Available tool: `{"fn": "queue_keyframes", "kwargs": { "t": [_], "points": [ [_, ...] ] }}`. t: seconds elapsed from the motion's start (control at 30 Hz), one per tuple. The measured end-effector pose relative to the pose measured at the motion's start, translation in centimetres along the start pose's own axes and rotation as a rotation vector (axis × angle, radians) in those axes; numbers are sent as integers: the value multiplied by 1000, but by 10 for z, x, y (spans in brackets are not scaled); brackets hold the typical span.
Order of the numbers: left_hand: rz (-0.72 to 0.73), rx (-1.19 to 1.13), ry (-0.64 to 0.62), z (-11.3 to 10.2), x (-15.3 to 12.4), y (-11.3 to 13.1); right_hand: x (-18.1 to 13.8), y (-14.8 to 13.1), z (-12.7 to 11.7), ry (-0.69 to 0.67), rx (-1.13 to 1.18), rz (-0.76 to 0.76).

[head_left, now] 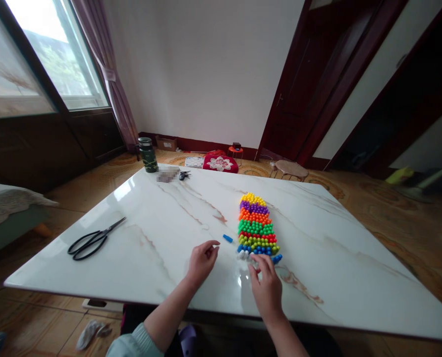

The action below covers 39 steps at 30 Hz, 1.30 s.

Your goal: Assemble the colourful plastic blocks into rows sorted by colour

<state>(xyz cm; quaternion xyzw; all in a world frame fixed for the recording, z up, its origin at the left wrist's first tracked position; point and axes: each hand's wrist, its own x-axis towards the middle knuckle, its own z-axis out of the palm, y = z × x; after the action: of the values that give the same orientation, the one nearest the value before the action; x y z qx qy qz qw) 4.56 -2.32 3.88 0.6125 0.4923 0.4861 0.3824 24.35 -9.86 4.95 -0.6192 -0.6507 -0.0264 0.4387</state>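
A strip of round beads (pixel 256 228) lies on the table in coloured rows, from yellow at the far end to blue nearer me. At its near end are a few whitish, see-through beads (pixel 243 255). My right hand (pixel 268 287) is closed there, thumb and forefinger around some of these clear beads. To the left of the strip, my left hand (pixel 202 262) is closed in a pinch just above the table; what it holds, if anything, is too small to make out. Close to its fingertips lies a small blue piece (pixel 227 238).
Black-handled scissors (pixel 94 240) lie at the left on the white marbled table (pixel 161 228). A green flask (pixel 147 155), a blurred-out item (pixel 168 174) and a bunch of keys (pixel 184 175) are at the far left corner. Stools (pixel 291 169) stand beyond the table.
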Motion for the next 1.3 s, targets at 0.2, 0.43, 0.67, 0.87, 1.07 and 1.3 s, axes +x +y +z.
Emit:
{"fn": "queue_keyframes", "kwargs": {
  "t": [0.2,0.43,0.67,0.87,1.07,1.3],
  "points": [
    [-461,-903,118,16,-6,22,-4,-57,5,-252,388,-13],
    [-590,-1144,-162,18,-28,46,-6,-74,14,-248,412,-38],
    [-542,-1040,-235,32,-38,52,-3,-65,9,-207,145,-40],
    [-158,-360,-206,21,-33,32,-7,-7,-10,-30,222,224],
    [186,177,-77,7,-26,-9,-21,73,-42,-2,153,393],
    [281,358,-156,11,-26,-7,-12,78,-34,23,165,402]
  ]
}}
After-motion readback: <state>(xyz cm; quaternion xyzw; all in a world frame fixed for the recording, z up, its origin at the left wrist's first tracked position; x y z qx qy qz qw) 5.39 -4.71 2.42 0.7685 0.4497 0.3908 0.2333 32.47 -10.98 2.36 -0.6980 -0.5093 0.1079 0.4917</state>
